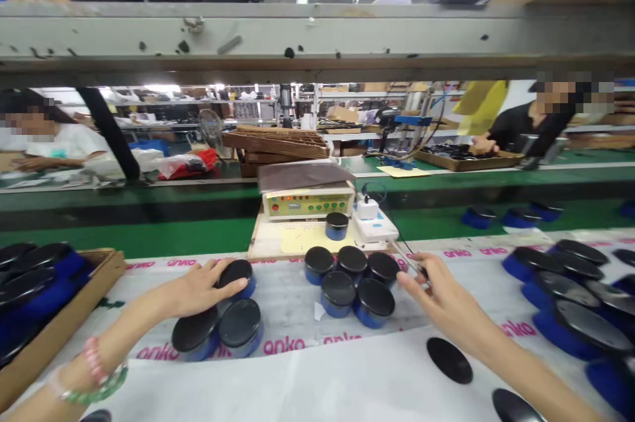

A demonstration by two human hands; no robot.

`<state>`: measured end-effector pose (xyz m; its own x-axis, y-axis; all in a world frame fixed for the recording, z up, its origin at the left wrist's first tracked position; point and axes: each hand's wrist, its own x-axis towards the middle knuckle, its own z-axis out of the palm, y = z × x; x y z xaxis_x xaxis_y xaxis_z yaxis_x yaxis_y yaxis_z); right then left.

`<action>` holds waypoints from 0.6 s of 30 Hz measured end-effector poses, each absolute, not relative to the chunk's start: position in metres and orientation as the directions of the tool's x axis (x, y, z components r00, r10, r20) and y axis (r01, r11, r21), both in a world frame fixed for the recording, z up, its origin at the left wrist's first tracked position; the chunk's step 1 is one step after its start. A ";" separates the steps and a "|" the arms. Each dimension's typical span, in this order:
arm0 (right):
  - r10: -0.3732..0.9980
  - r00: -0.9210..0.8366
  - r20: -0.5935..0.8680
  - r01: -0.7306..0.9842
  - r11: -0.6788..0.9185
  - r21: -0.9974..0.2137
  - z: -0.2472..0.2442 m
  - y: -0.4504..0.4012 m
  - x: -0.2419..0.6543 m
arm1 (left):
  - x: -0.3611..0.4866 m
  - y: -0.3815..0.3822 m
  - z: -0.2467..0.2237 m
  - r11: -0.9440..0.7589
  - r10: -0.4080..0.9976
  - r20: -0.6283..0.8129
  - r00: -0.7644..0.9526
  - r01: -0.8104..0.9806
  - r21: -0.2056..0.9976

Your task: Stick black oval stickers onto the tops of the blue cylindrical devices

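My left hand point(211, 286) has its thumb and fingers around a round blue unit with a black top point(237, 273) on the covered bench. Two more such units, a left one point(195, 333) and a right one point(241, 326), stand just below it. My right hand point(441, 290) is closed around a thin, pen-like tool point(409, 260); most of it is hidden by the fingers. Beside its fingertips is a cluster of several blue-and-black round units point(338, 290). A single unit point(337, 227) stands on the board in front of the tester box point(307, 204).
Cardboard tray point(112, 270) with stacked round units at left; many more units point(565, 290) at right. Black discs point(449, 360) lie on the white sheet point(307, 376). A white power adapter point(368, 210) sits beside the tester. A shelf beam point(317, 35) crosses above. Two people work opposite.
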<state>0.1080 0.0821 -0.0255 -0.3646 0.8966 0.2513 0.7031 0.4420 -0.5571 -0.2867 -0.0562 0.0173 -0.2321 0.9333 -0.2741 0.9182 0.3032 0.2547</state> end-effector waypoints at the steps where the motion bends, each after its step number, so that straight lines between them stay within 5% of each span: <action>1: 0.906 -0.354 0.231 0.698 0.421 -0.580 -0.026 0.088 0.109 | -0.286 -0.056 0.017 0.297 0.936 -0.269 -0.227 0.920 0.256; 7: 0.878 -0.440 0.190 0.669 0.462 -0.583 -0.037 0.097 0.092 | -0.294 -0.044 0.008 0.177 0.974 -0.191 -0.123 0.937 0.301; 12: 0.886 -0.428 0.178 0.718 0.453 -0.529 -0.023 0.094 0.099 | -0.279 -0.039 0.007 0.123 0.992 -0.064 -0.112 0.968 0.221; 18: 0.927 -0.144 0.347 0.933 0.244 -0.265 0.011 0.119 0.161 | -0.251 -0.086 -0.001 -0.091 0.945 0.306 0.114 0.992 -0.089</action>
<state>0.1613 0.1189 0.0110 -0.1441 0.9267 0.3470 0.9329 0.2442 -0.2647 -0.2513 -0.0863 -0.0010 0.1143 0.9453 0.3056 0.9918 -0.0910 -0.0892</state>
